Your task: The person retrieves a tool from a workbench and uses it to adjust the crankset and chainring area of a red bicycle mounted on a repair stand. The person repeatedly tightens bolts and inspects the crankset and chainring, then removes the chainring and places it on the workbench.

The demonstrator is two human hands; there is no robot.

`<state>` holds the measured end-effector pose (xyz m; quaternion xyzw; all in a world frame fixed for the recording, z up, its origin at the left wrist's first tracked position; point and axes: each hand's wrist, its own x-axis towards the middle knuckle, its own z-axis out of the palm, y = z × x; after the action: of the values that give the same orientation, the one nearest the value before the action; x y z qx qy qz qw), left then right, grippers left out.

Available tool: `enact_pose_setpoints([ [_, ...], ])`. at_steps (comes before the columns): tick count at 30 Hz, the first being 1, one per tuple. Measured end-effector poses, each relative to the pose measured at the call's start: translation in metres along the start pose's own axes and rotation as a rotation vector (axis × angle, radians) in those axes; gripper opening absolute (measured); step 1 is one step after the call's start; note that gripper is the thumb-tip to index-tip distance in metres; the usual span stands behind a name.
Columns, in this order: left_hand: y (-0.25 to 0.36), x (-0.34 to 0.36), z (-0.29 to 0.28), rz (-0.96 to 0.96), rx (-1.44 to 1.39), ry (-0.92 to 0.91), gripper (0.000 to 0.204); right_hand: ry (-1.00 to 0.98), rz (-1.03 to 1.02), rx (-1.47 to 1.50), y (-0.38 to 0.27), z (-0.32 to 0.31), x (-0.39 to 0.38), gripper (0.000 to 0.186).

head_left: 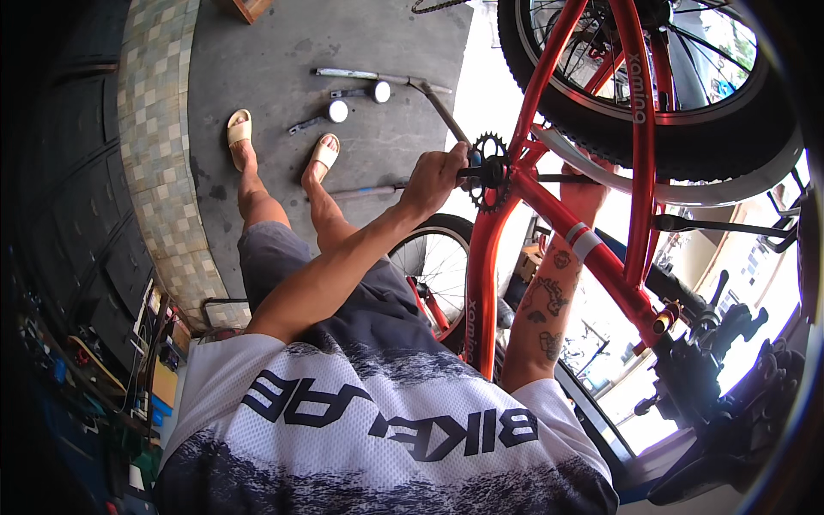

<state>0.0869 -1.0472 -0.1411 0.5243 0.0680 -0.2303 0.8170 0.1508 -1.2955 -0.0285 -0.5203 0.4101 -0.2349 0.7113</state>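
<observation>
“Two hands show, yes?”

“Yes. The left hand (438,178), just above the middle of the frame, is a closed fist around the near end of a black bar (469,173), its fingers hiding that end.”

“And the bar?”

“It meets the middle of the black chainring (490,196), in the upper middle, right of centre.”

“The right hand (587,190)?”

“Farther right, mostly behind the red frame (549,204) and white fender (730,190). I can't tell how far open it is, or what it holds.”

“What else is cut off?”

“The rear wheel (618,142), by the upper edge. The other wheel (436,257), near the centre, is partly covered by the frame and the person's clothes. At lower right, the handlebar parts (699,373) merge into shadow and glare; I can't separate them.”

“Any writing?”

“Big black capitals across the shirt (403,412) at lower centre, upside down, broken by a fold. Pale lettering runs along two red tubes, one at upper right, one low in the middle; the lower is smaller and fainter.”
</observation>
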Motion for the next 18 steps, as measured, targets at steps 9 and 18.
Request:
enact_pose_setpoints([
  [9,0.001,0.001,0.004,-0.036,-0.057,0.001,0.073,-0.374,-0.275,-0.424,-0.035,0.014,-0.031,0.030],
  [18,-0.001,0.006,0.007,0.019,-0.018,0.037,0.075,-0.428,-0.387,-0.520,-0.041,0.013,-0.037,0.030],
])
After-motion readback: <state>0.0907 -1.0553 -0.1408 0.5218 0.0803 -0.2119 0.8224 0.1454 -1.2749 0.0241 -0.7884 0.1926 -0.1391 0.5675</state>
